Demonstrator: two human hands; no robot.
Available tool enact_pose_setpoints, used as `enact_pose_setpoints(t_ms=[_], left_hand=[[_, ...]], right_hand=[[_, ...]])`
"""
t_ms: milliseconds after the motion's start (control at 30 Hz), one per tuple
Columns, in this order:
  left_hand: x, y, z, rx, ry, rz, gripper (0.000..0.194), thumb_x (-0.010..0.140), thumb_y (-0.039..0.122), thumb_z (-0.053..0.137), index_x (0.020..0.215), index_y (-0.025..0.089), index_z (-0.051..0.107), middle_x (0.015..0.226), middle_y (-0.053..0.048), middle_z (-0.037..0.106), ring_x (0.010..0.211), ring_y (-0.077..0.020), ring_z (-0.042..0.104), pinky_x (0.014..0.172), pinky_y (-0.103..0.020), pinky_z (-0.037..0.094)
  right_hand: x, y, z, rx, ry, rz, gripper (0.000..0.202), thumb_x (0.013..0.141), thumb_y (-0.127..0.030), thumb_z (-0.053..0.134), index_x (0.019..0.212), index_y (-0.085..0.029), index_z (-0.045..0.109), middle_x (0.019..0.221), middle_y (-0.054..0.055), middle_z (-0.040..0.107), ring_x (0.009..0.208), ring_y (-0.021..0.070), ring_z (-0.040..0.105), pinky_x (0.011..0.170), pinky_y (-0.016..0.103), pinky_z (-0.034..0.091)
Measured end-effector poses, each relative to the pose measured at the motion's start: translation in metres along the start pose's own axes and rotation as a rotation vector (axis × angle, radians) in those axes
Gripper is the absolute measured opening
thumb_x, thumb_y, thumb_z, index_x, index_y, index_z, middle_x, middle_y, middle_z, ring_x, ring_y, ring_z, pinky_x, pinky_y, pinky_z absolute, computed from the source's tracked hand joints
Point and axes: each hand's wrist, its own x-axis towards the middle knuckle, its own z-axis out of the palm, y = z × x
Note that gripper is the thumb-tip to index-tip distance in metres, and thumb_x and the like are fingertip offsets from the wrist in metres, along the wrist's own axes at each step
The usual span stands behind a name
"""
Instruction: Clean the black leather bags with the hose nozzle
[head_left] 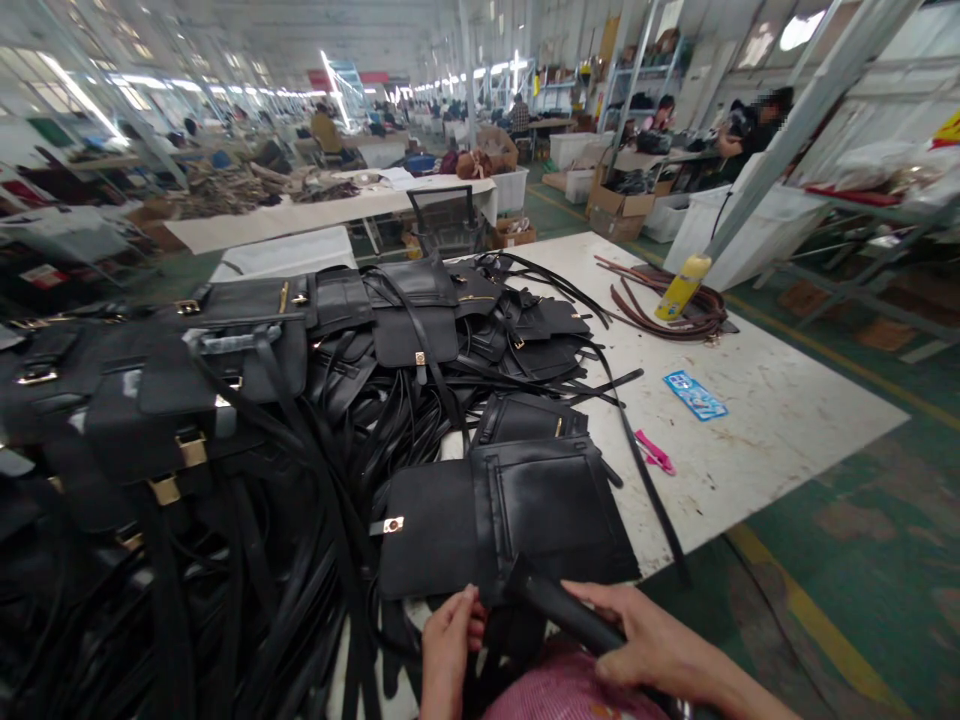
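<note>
A black leather piece (559, 600) is gripped in my right hand (637, 635) at the bottom of the view, its end pointing up and left. My left hand (450, 635) is beside it with curled fingers, the thumb and fingertips pressed together; whatever may be between them is too small to tell. Just beyond both hands lies an opened black bag panel (555, 510) with a gold clasp (393, 525) on its flap. Black straps hang and tangle to the left of my left hand.
Black bags (210, 370) and straps cover the left and middle of the white table (795, 430). On its right are brown straps (637, 315), a yellow bottle (682, 288), a blue card (695, 395) and a pink strip (655, 452). People sit farther back.
</note>
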Motion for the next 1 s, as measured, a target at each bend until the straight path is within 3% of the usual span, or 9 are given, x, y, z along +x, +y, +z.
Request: enact_pose_setpoints(t_ms=[167,333,467,600,700,867,1000], left_hand=[[0.003,0.005,0.004,-0.008,-0.023,-0.111,0.048,0.051,0.058,0.065,0.055,0.010,0.060,0.048,-0.002,0.055,0.041,-0.0103,0.049,0.039,-0.021,0.038],[-0.003,0.010,0.003,-0.292,-0.152,-0.300,0.054,0.068,0.059,0.050,0.081,0.009,0.063,0.073,-0.010,0.065,0.061,-0.0159,0.061,0.058,-0.026,0.047],[-0.007,0.013,0.005,-0.362,-0.205,-0.288,0.051,0.071,0.056,0.049,0.082,0.007,0.061,0.080,-0.015,0.066,0.072,-0.0195,0.063,0.065,-0.029,0.048],[-0.003,0.008,0.012,-0.234,-0.083,-0.219,0.028,0.063,0.033,0.067,0.077,0.011,0.058,0.070,-0.008,0.065,0.064,-0.0187,0.064,0.057,-0.026,0.048],[0.003,0.001,0.017,-0.215,-0.004,-0.204,0.021,0.059,0.020,0.069,0.073,0.013,0.055,0.058,-0.001,0.061,0.053,-0.0152,0.062,0.049,-0.023,0.046],[0.002,-0.002,0.020,-0.236,0.017,-0.210,0.023,0.062,0.018,0.068,0.078,0.014,0.053,0.058,0.000,0.061,0.054,-0.0138,0.061,0.052,-0.023,0.047],[0.000,0.001,0.028,-0.430,-0.025,-0.327,0.026,0.065,0.022,0.068,0.083,0.015,0.050,0.072,-0.004,0.064,0.062,-0.0157,0.063,0.060,-0.029,0.050]], right_hand=[[0.010,-0.005,0.013,-0.082,-0.138,-0.036,0.056,0.052,-0.004,0.054,0.104,-0.021,0.059,0.072,-0.007,0.054,0.052,0.0059,0.037,0.041,0.013,0.023],[0.019,-0.017,0.024,-0.179,-0.074,-0.074,0.057,0.052,-0.010,0.061,0.108,-0.022,0.059,0.085,-0.004,0.060,0.066,0.0127,0.050,0.050,0.015,0.035],[0.012,-0.013,0.015,-0.143,-0.015,-0.060,0.064,0.053,-0.011,0.060,0.115,-0.023,0.054,0.092,-0.002,0.061,0.077,0.0181,0.054,0.059,0.020,0.042],[0.011,0.001,0.005,-0.043,-0.032,0.033,0.067,0.053,-0.009,0.058,0.119,-0.023,0.050,0.084,-0.002,0.062,0.063,0.0143,0.056,0.051,0.018,0.041],[0.024,0.007,0.008,0.017,-0.021,0.029,0.071,0.053,-0.008,0.058,0.122,-0.022,0.047,0.082,-0.002,0.062,0.055,0.0107,0.053,0.046,0.016,0.039],[0.036,0.004,0.008,0.085,0.104,-0.008,0.073,0.059,-0.011,0.056,0.129,-0.023,0.037,0.083,-0.001,0.062,0.040,0.0052,0.046,0.039,0.016,0.037],[0.021,-0.002,-0.006,0.121,0.031,-0.029,0.071,0.061,-0.011,0.055,0.128,-0.024,0.038,0.077,-0.003,0.060,0.039,0.0043,0.044,0.037,0.014,0.036]])
